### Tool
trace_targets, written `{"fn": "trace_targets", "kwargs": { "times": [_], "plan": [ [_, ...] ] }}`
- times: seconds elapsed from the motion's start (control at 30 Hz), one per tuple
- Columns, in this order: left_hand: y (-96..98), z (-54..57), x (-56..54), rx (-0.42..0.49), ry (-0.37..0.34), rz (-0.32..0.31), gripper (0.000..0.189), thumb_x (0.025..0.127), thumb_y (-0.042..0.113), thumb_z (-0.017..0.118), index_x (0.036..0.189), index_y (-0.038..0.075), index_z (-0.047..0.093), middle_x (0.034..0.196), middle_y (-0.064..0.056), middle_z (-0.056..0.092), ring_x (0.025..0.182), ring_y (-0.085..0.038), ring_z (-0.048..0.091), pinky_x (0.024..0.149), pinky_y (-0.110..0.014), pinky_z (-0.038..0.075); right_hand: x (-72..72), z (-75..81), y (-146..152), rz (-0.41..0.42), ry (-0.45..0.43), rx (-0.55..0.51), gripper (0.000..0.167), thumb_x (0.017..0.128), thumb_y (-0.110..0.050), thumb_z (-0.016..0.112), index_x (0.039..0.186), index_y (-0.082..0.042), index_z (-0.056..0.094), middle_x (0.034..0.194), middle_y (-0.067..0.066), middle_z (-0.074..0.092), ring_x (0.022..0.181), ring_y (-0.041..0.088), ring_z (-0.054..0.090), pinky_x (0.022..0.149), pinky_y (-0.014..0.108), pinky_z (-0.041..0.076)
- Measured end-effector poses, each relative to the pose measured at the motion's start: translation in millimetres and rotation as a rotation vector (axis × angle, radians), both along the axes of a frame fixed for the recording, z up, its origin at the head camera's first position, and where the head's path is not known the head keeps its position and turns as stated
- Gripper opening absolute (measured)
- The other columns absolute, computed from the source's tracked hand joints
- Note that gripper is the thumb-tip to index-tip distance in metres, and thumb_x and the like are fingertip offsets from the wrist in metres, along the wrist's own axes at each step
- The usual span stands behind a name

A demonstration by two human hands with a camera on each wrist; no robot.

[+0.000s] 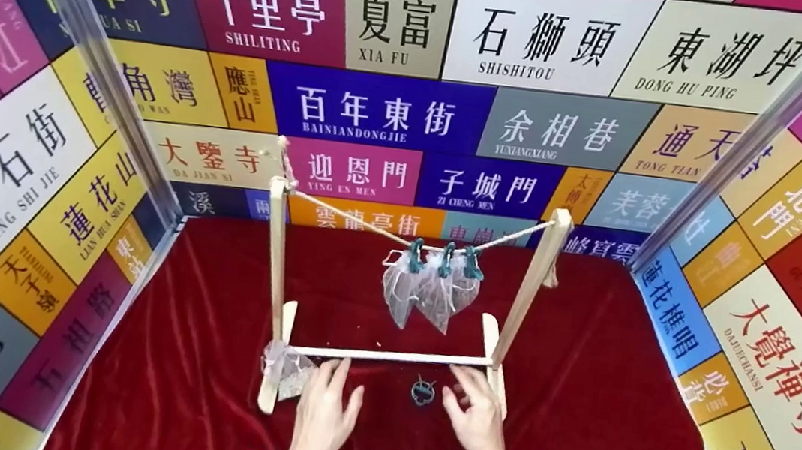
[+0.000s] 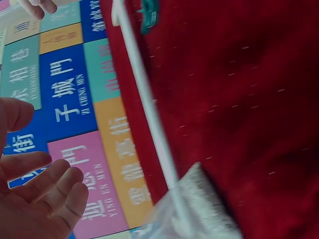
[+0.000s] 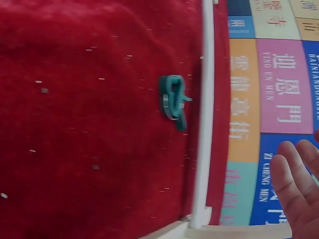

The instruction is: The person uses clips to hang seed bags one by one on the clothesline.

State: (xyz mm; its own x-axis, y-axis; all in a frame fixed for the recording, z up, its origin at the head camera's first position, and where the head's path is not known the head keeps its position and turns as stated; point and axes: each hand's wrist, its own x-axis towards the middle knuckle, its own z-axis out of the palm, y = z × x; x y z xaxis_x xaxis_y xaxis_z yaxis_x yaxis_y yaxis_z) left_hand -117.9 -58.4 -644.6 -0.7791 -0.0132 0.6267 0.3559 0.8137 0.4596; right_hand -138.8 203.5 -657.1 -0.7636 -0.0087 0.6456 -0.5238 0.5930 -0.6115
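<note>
My left hand [image 1: 327,409] is nearest a sheer mesh bag [image 1: 290,372] with grainy filling, which lies at the left foot of a wooden rack. Its fingers are loosely bent and hold nothing, as the left wrist view of the hand [image 2: 45,194] shows. My right hand [image 1: 477,415] hovers by the rack's right foot, fingers relaxed and nothing in them. Between both hands a dark green clip [image 1: 422,391] rests on the red cloth; the right wrist view shows the clip [image 3: 173,99] close to the rack's bottom bar [image 3: 207,114].
A rope [image 1: 349,213] sags between the two rack posts [image 1: 276,256]. White mesh bags [image 1: 447,294] hang from its middle by several green clips [image 1: 447,259]. Red velvet cloth [image 1: 593,398] covers the table, with small crumbs on it. Sign-printed panels [image 1: 376,109] surround it.
</note>
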Motion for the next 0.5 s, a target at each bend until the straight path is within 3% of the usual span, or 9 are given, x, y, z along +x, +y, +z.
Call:
{"fn": "trace_targets", "kwargs": {
  "times": [0.23,0.5],
  "plan": [
    [-2.3,-19.4,2.0,0.004,-0.04,0.003,0.048,0.085,0.018,0.078,0.127,-0.004,0.068,0.112,-0.015,0.065,0.102,-0.033,0.064,0.088,-0.046,0.053,3.3,-15.8,0.4,-0.011,-0.072,0.005,0.043,0.079,0.009,0.078,0.12,0.003,0.073,0.11,0.014,0.07,0.076,0.021,0.067,0.06,0.023,0.055],
    [-3.7,-30.2,1.9,0.001,-0.075,0.015,0.046,0.086,0.018,0.077,0.126,-0.003,0.068,0.113,-0.014,0.065,0.1,-0.033,0.064,0.086,-0.047,0.053,0.5,-21.0,0.4,-0.018,-0.105,0.011,0.042,0.08,0.008,0.078,0.121,0.002,0.073,0.111,0.014,0.07,0.076,0.027,0.067,0.058,0.031,0.057]
  ]
}}
